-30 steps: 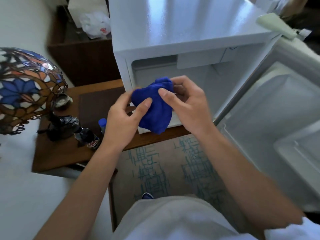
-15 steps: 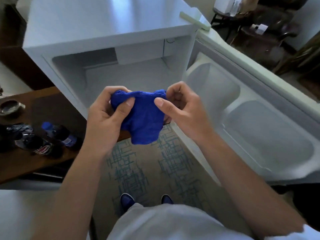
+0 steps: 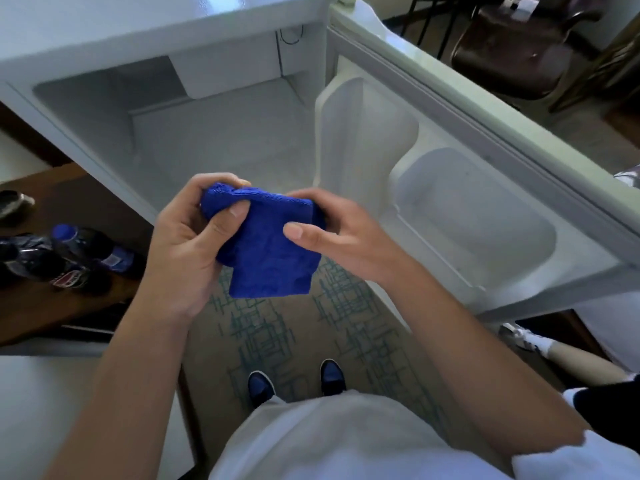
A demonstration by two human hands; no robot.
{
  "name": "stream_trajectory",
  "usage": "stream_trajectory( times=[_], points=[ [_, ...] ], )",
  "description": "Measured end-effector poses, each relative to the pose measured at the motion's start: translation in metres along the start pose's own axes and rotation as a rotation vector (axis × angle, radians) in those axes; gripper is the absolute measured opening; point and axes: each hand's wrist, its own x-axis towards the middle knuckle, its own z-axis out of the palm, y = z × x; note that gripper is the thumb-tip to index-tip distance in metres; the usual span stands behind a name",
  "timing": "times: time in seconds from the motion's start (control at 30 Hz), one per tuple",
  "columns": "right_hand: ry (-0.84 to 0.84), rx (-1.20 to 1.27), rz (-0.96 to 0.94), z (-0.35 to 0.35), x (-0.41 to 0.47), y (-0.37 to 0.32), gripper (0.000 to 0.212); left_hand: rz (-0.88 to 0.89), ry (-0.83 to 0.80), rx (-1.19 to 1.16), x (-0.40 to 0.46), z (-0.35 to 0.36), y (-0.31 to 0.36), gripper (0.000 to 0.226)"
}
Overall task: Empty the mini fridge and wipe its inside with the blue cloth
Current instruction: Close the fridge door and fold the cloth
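Note:
The blue cloth (image 3: 268, 251) hangs bunched in front of the white mini fridge (image 3: 104, 39), held by both hands. My left hand (image 3: 180, 251) grips its upper left corner with thumb over the fold. My right hand (image 3: 346, 237) pinches its right edge, thumb on the front. The fridge stands open; its inside (image 3: 221, 140) shows bare white walls and floor with nothing in it. The fridge door (image 3: 467, 188) swings out to the right, its moulded shelves bare.
Dark drink bottles (image 3: 79, 254) lie on a low wooden table (image 3: 52, 306) at the left. A brown chair (image 3: 519, 53) stands behind the door. Another person's leg and shoe (image 3: 530, 344) are at the right. My feet stand on patterned carpet (image 3: 277, 334).
My view has swung right and down, so the fridge interior and door fill the frame. Both hands kept hold of the cloth and reworked their grip on it.

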Motion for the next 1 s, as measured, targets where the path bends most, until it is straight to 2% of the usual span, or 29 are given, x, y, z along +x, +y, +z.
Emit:
stream_trajectory(
  times=[0.07, 0.2, 0.4, 0.53, 0.6, 0.67, 0.73, 0.77, 1.0],
  points=[
    [0.018, -0.041, -0.007, 0.004, -0.007, 0.0, 0.034, -0.003, -0.02, 0.04, -0.008, -0.003, 0.002, 0.023],
    [0.04, -0.045, -0.043, 0.015, -0.024, -0.006, 0.035, -0.018, -0.016, 0.137, -0.026, -0.012, 0.006, 0.014],
    [0.139, -0.05, -0.084, 0.062, -0.045, -0.016, 0.019, -0.089, -0.071, 0.131, -0.063, -0.054, 0.012, 0.014],
    [0.164, -0.13, -0.117, 0.1, -0.066, -0.028, 0.025, -0.178, -0.098, 0.051, -0.1, -0.084, 0.009, 0.046],
    [0.166, -0.144, -0.122, 0.115, -0.078, -0.034, 0.022, -0.226, -0.138, 0.034, -0.115, -0.091, 0.007, 0.055],
    [0.157, -0.147, -0.128, 0.129, -0.089, -0.039, 0.023, -0.24, -0.216, 0.057, -0.126, -0.09, 0.006, 0.048],
    [0.154, -0.156, -0.138, 0.138, -0.101, -0.041, 0.024, -0.228, -0.24, 0.093, -0.136, -0.085, 0.006, 0.026],
    [0.161, -0.165, -0.143, 0.14, -0.106, -0.043, 0.024, -0.219, -0.229, 0.095, -0.14, -0.082, 0.008, 0.021],
    [0.269, -0.208, -0.157, 0.128, -0.141, -0.042, 0.029, -0.154, -0.219, 0.114, -0.157, -0.066, 0.013, 0.023]
  ],
)
